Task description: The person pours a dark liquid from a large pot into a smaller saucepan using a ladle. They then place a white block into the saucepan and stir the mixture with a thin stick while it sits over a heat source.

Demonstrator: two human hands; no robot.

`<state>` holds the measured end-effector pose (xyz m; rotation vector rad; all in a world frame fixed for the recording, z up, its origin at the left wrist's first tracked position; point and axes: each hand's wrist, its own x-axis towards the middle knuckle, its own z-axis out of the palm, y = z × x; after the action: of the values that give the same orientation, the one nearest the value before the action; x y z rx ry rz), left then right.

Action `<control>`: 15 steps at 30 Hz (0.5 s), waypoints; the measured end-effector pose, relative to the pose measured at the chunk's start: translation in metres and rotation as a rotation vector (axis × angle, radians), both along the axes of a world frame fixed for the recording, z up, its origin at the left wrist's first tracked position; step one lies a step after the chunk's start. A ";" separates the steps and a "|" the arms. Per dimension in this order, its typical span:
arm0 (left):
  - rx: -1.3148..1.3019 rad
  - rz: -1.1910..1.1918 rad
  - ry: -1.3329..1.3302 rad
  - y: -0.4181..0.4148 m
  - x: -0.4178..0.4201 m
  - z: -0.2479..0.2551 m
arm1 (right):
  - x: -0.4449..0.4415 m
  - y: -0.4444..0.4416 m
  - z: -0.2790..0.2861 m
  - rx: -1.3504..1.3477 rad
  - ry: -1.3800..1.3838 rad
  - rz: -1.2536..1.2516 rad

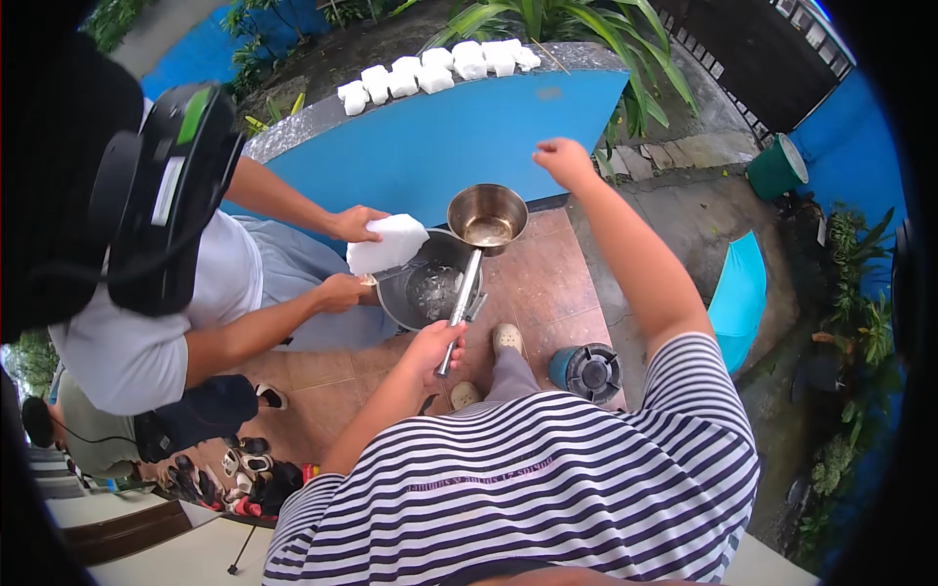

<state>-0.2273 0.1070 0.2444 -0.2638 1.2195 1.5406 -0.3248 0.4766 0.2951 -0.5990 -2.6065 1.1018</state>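
My left hand (pixel 434 350) grips the long metal handle of a stainless steel saucepan (pixel 486 212). Held out in front of me, the pan has a shiny interior with no contents that I can make out. My right hand (pixel 566 162) reaches forward near the blue low wall (pixel 440 143), its fingers curled; their inner side is hidden. Below and left of the pan, a large metal pot (pixel 390 308) holds pale flakes (pixel 438 289). A co-worker's hands (pixel 357 223) hold a white block (pixel 387 243) and a thin blade (pixel 396 271) over that pot.
Several white chunks (pixel 435 73) line the wall's top. A small burner on a blue gas cylinder (pixel 586 373) stands by my foot on the tiles. At right are a turquoise umbrella (pixel 739 304) and a green bucket (pixel 773 172). Shoes (pixel 245 469) and another person (pixel 95 428) are behind left.
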 end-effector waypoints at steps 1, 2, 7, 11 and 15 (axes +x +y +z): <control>-0.022 -0.004 0.000 0.001 -0.005 0.000 | -0.031 0.011 0.000 0.118 0.021 -0.019; -0.031 -0.005 0.013 0.008 -0.015 0.002 | -0.062 0.021 0.003 0.128 0.042 -0.062; -0.023 -0.001 -0.007 0.041 -0.052 0.013 | -0.191 0.077 0.006 0.295 0.060 -0.220; 0.006 0.029 -0.041 0.066 -0.075 0.015 | -0.244 0.090 -0.007 0.491 0.010 -0.218; -0.003 0.056 0.010 0.082 -0.090 0.019 | -0.259 0.071 -0.006 0.544 -0.107 -0.112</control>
<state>-0.3170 0.1886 0.2639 -0.2946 1.2311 1.5903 -0.5835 0.5476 0.2895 -0.6714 -2.7473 0.3020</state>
